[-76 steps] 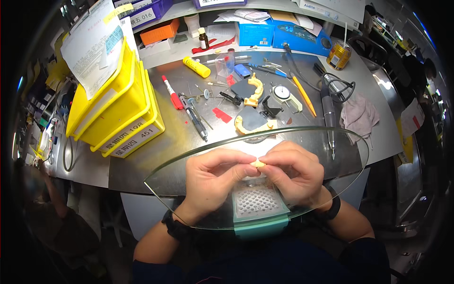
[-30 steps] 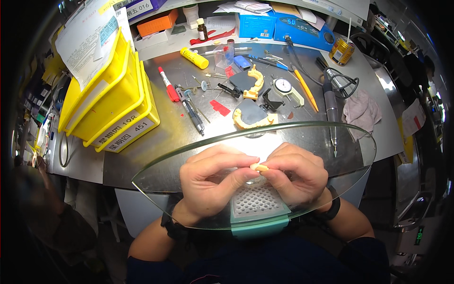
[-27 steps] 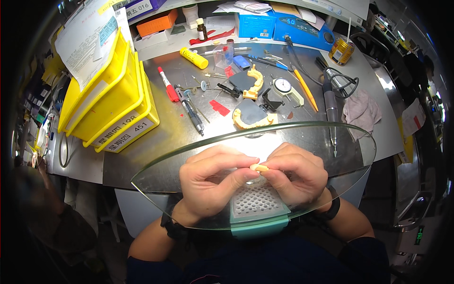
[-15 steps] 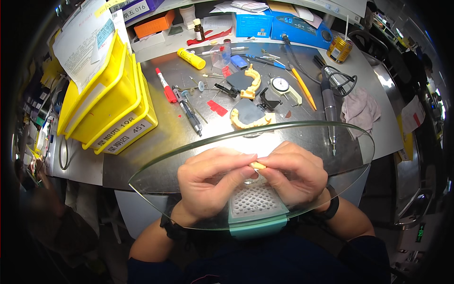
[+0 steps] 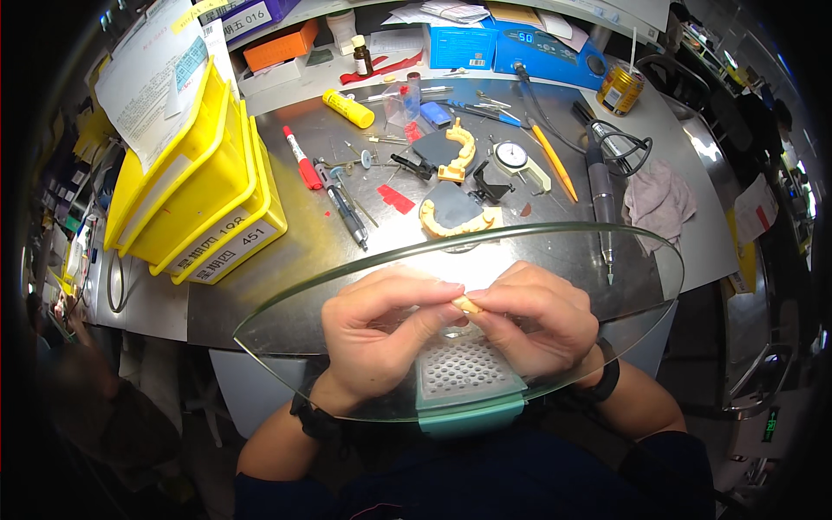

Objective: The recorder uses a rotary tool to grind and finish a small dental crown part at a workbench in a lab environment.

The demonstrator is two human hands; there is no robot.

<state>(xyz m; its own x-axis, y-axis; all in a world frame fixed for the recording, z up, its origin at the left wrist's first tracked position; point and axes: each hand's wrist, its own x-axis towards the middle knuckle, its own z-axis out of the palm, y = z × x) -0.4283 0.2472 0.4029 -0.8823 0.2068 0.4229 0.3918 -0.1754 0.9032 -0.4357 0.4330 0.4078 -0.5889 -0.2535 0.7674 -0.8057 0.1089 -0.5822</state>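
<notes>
Pale yellow in the head view, a small piece (image 5: pixel 469 305) shows just past the far edge of the perforated grille (image 5: pixel 472 368), up in the fingers rather than lying on any surface I can make out. The left hand (image 5: pixel 374 334) comes in from left of the grille, the right hand (image 5: pixel 546 321) from its right, and both touch the piece, so neither is nearer. Each has thumb and forefinger closed in a pinch on it, left on the left end, right on the right end; the tips cover part of it, so its full shape is hidden.

What matters is how the piece lies between those two pinches: its long axis seems to run mostly crosswise to the grille, the right end dipping a little toward it. Whether one pinch bears more of the hold I cannot tell.

Over the grille and both hands spreads a clear pane (image 5: pixel 295 334), and the piece is seen through it. Straight beyond the grille, past the fingertips, is the nearer dental model (image 5: pixel 456 212); a dark handpiece (image 5: pixel 600 186) lies beyond the grille to the right, its tip pointing back toward the person.
</notes>
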